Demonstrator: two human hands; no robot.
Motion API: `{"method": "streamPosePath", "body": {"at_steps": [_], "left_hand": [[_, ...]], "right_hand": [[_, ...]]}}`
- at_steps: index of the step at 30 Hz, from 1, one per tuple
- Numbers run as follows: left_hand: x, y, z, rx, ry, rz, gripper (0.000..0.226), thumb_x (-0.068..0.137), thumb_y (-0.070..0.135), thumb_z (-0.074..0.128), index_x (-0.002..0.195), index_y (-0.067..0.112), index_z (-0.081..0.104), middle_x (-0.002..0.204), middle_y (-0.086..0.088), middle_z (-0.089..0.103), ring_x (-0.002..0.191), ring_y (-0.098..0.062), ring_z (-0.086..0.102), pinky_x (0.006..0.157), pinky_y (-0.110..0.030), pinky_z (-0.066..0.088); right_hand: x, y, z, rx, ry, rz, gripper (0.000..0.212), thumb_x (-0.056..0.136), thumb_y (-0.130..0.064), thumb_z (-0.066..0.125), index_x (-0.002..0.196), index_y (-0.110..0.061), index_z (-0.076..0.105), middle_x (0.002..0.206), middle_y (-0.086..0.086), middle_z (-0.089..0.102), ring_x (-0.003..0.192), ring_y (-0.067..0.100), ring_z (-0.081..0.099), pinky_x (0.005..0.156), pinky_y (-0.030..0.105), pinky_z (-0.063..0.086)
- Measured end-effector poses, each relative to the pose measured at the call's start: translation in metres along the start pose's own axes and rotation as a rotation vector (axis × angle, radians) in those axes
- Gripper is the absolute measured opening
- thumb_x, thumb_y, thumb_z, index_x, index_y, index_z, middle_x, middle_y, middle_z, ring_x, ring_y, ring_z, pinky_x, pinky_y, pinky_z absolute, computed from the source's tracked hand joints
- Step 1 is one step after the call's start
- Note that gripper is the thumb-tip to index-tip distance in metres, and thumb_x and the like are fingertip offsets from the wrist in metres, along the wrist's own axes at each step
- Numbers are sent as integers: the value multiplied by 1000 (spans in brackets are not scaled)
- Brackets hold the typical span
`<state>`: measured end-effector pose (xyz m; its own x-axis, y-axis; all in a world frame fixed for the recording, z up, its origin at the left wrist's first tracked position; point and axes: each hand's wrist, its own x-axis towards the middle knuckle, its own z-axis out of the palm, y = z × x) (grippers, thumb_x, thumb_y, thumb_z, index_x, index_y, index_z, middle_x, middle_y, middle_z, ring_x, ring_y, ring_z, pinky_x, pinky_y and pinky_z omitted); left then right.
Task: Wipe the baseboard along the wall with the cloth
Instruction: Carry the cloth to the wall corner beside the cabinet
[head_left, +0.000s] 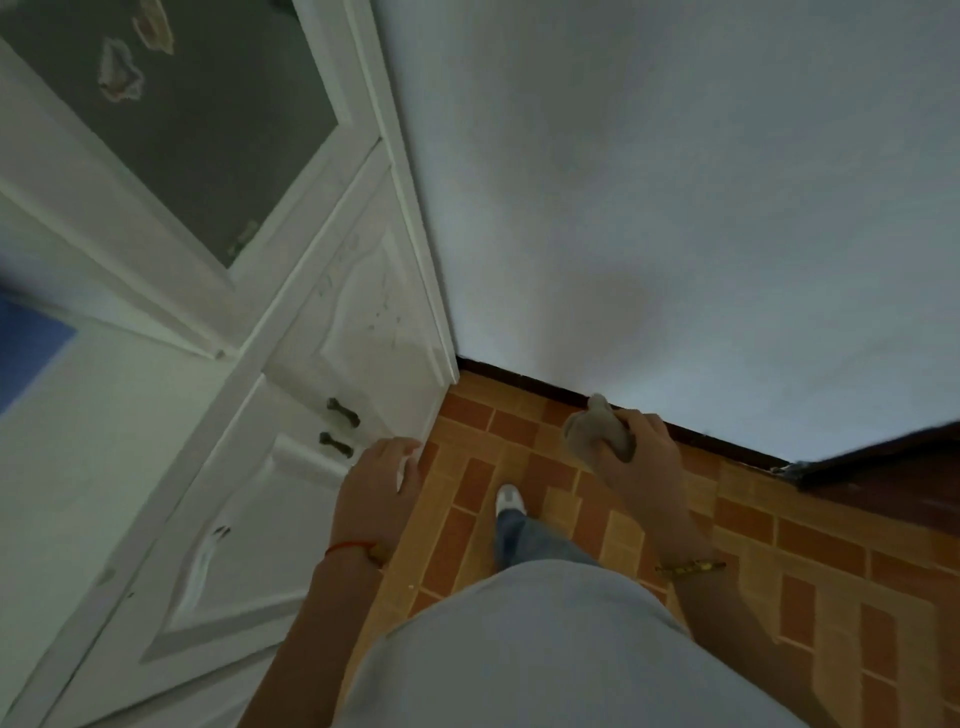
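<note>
The tiled floor (545, 457) lay open between the white cabinet (332, 364) on the left and the dark wooden piece (883, 467) on the right, leaving a clear run along the dark baseboard (519, 382) under the wall (675, 208). The cabinet's corner closed the strip's left end, with two door handles (340, 426) jutting out nearby. A white shoe (509, 498) stood on the tiles, back from the baseboard.

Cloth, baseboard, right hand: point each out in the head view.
cloth (597, 428): head view, middle of the grey bunched fabric.
baseboard (524, 384): head view, dark strip left of the cloth.
right hand (647, 452): head view, back of the hand gripping the cloth.
</note>
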<state>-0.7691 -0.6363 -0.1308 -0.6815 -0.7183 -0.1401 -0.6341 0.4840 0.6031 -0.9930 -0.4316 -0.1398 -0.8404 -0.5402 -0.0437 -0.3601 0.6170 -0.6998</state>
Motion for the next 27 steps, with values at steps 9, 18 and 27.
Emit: {"method": "streamPosePath", "body": {"at_steps": [9, 18, 27], "left_hand": [[157, -1, -7, 15, -40, 81, 40, 95, 26, 42, 125, 10, 63, 122, -7, 66, 113, -23, 59, 100, -39, 48], [270, -45, 68, 120, -165, 195, 28, 99, 11, 51, 124, 8, 63, 115, -12, 66, 104, -30, 61, 90, -41, 48], [353, -174, 232, 171, -293, 159, 32, 101, 10, 49, 130, 7, 60, 123, -15, 63, 112, -32, 58, 94, -43, 45]], "right_hand": [[128, -30, 38, 14, -16, 38, 28, 86, -21, 69, 111, -12, 58, 101, 2, 50, 82, 15, 52, 68, 20, 45], [221, 5, 129, 2, -34, 104, 25, 85, -15, 65, 108, -9, 59, 98, 6, 50, 83, 21, 51, 70, 27, 43], [261, 144, 302, -41, -125, 171, 31, 85, -16, 63, 115, -9, 58, 105, 6, 51, 92, 23, 52, 73, 24, 34]]}}
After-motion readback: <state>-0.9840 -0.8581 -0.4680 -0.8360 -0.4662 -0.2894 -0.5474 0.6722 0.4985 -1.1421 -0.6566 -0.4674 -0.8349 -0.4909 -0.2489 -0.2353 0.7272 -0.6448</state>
